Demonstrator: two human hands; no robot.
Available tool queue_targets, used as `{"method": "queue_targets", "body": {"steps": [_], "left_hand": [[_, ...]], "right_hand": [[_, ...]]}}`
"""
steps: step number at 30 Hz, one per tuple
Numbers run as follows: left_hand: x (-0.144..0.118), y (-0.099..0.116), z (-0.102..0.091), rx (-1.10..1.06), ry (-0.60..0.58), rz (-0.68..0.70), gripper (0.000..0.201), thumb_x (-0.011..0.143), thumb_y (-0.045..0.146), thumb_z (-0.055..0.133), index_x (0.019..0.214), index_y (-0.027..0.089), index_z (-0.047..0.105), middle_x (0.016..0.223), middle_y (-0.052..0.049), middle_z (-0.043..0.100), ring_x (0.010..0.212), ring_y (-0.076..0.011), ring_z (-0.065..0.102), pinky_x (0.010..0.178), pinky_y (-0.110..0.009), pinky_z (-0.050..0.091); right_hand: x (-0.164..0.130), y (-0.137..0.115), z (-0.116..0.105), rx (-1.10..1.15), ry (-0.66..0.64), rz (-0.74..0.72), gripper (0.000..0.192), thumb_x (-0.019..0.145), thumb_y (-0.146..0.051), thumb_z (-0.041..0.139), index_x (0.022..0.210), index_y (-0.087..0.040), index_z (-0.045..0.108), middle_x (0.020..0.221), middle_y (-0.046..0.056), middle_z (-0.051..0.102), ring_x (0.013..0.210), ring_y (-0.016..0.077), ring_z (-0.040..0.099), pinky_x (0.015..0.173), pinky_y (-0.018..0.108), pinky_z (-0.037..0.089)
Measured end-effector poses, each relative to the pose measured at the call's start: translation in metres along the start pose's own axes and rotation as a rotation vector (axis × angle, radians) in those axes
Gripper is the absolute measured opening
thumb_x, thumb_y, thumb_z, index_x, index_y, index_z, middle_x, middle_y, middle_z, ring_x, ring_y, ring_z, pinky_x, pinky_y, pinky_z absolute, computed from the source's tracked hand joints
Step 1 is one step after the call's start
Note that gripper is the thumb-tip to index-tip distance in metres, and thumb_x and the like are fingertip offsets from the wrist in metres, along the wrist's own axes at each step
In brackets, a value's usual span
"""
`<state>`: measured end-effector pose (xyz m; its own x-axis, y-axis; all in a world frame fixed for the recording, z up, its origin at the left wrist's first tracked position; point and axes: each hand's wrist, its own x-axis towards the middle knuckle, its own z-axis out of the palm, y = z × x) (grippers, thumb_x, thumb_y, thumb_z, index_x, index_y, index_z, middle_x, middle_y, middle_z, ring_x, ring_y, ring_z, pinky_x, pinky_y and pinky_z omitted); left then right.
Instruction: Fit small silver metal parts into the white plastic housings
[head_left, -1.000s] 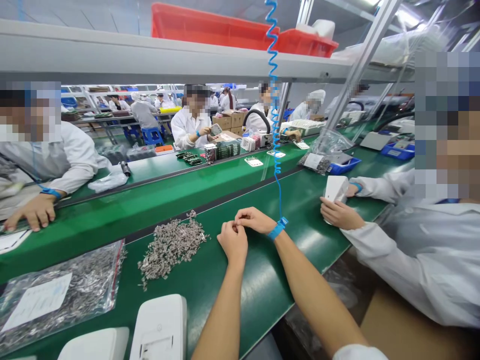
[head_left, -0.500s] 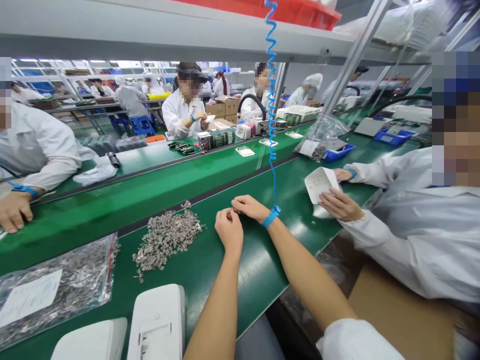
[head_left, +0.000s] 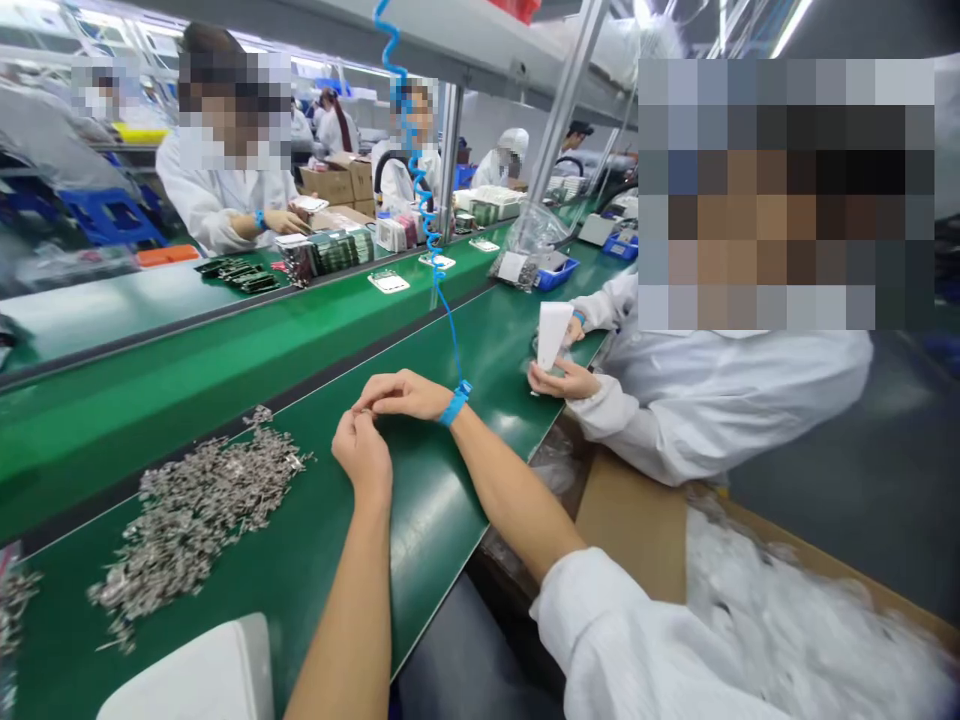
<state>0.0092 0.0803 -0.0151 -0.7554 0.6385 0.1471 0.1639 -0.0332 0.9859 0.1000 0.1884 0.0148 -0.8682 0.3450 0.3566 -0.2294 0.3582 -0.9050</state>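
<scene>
Fingertips of both hands meet over the green belt (head_left: 420, 520), pinched together on something too small to make out; whether a part sits between them cannot be told. That belt is the landmark: it runs from the near left edge away toward the far right. On it, left of the hands, lies the pile of small metal parts (head_left: 195, 505), near the left hand (head_left: 363, 455) but apart from its fingers. A white casing (head_left: 195, 680) sits at the belt's near edge, below the pile. At the belt's right edge a co-worker in a white coat (head_left: 720, 390) holds a white piece (head_left: 553, 335) upright. The right hand (head_left: 405, 395) rests just beyond the left, their fingertips touching. A blue wrist strap (head_left: 454, 403) circles the right wrist, its coiled cord (head_left: 420, 200) rising above the belt.
</scene>
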Motion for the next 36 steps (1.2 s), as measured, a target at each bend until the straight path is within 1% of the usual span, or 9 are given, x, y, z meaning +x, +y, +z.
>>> {"method": "queue_targets", "body": {"steps": [4, 9, 15, 21, 26, 28, 30, 33, 36], "left_hand": [[0.000, -0.002, 0.000, -0.073, -0.056, -0.014, 0.020, 0.078, 0.031, 0.047, 0.064, 0.019, 0.053, 0.058, 0.004, 0.049, 0.058, -0.0126, 0.043, 0.057, -0.025, 0.035], [0.000, -0.002, 0.001, -0.032, -0.074, 0.004, 0.021, 0.081, 0.032, 0.047, 0.066, 0.020, 0.056, 0.059, 0.003, 0.051, 0.061, -0.0134, 0.047, 0.059, -0.026, 0.035], [-0.004, 0.005, -0.001, 0.098, -0.008, 0.042, 0.026, 0.087, 0.035, 0.051, 0.069, 0.019, 0.059, 0.061, 0.004, 0.051, 0.061, -0.0127, 0.046, 0.062, -0.026, 0.034], [-0.005, 0.005, -0.001, 0.108, 0.054, 0.072, 0.022, 0.088, 0.037, 0.055, 0.076, 0.019, 0.060, 0.070, 0.003, 0.057, 0.064, -0.0123, 0.050, 0.065, -0.026, 0.039], [-0.004, 0.004, -0.001, 0.125, 0.059, 0.110, 0.016, 0.087, 0.032, 0.055, 0.078, 0.019, 0.061, 0.071, 0.003, 0.057, 0.064, -0.0118, 0.050, 0.065, -0.025, 0.039], [-0.004, 0.004, -0.001, 0.138, 0.051, 0.124, 0.015, 0.086, 0.030, 0.054, 0.077, 0.020, 0.060, 0.070, 0.003, 0.055, 0.064, -0.0119, 0.048, 0.065, -0.024, 0.038], [-0.004, 0.003, -0.001, 0.148, 0.050, 0.130, 0.014, 0.084, 0.027, 0.053, 0.074, 0.020, 0.059, 0.067, 0.003, 0.052, 0.063, -0.0120, 0.046, 0.064, -0.025, 0.037], [-0.004, 0.003, -0.001, 0.166, 0.045, 0.126, 0.012, 0.080, 0.022, 0.052, 0.069, 0.020, 0.056, 0.065, 0.004, 0.048, 0.062, -0.0123, 0.043, 0.063, -0.025, 0.034], [-0.004, 0.004, -0.001, 0.181, 0.048, 0.132, 0.014, 0.075, 0.020, 0.053, 0.062, 0.021, 0.048, 0.061, 0.005, 0.042, 0.060, -0.0124, 0.039, 0.063, -0.027, 0.032]], "right_hand": [[0.001, 0.000, 0.001, -0.048, 0.049, -0.022, 0.027, 0.086, -0.043, 0.072, 0.089, -0.016, 0.074, 0.097, 0.005, 0.062, 0.088, 0.0155, 0.058, 0.083, 0.031, 0.047], [0.002, 0.005, 0.006, 0.046, 0.073, 0.043, 0.026, 0.085, -0.042, 0.071, 0.088, -0.016, 0.067, 0.086, 0.001, 0.062, 0.074, 0.0124, 0.055, 0.075, 0.029, 0.047], [0.006, 0.008, 0.012, 0.007, 0.238, 0.092, 0.024, 0.084, -0.038, 0.070, 0.086, -0.016, 0.065, 0.083, 0.001, 0.063, 0.080, 0.0143, 0.057, 0.077, 0.028, 0.048], [0.009, 0.006, 0.018, -0.011, 0.281, 0.178, 0.020, 0.084, -0.036, 0.068, 0.088, -0.016, 0.063, 0.082, 0.001, 0.062, 0.076, 0.0135, 0.057, 0.070, 0.026, 0.049], [0.009, 0.001, 0.023, -0.044, 0.343, 0.177, 0.016, 0.085, -0.032, 0.064, 0.087, -0.016, 0.061, 0.078, 0.000, 0.063, 0.070, 0.0121, 0.058, 0.067, 0.026, 0.050], [0.009, 0.000, 0.024, -0.055, 0.365, 0.161, 0.015, 0.086, -0.031, 0.062, 0.087, -0.017, 0.059, 0.081, 0.001, 0.066, 0.066, 0.0112, 0.058, 0.066, 0.026, 0.050], [0.008, 0.000, 0.025, -0.098, 0.399, 0.149, 0.014, 0.087, -0.031, 0.060, 0.088, -0.017, 0.058, 0.084, 0.002, 0.068, 0.063, 0.0105, 0.058, 0.065, 0.026, 0.049], [0.009, 0.001, 0.026, -0.242, 0.459, 0.148, 0.013, 0.090, -0.031, 0.057, 0.087, -0.018, 0.057, 0.080, 0.001, 0.067, 0.061, 0.0108, 0.057, 0.064, 0.026, 0.047], [0.009, 0.003, 0.028, -0.377, 0.487, 0.122, 0.012, 0.092, -0.030, 0.055, 0.087, -0.019, 0.056, 0.077, 0.001, 0.066, 0.066, 0.0121, 0.059, 0.068, 0.026, 0.046]]}}
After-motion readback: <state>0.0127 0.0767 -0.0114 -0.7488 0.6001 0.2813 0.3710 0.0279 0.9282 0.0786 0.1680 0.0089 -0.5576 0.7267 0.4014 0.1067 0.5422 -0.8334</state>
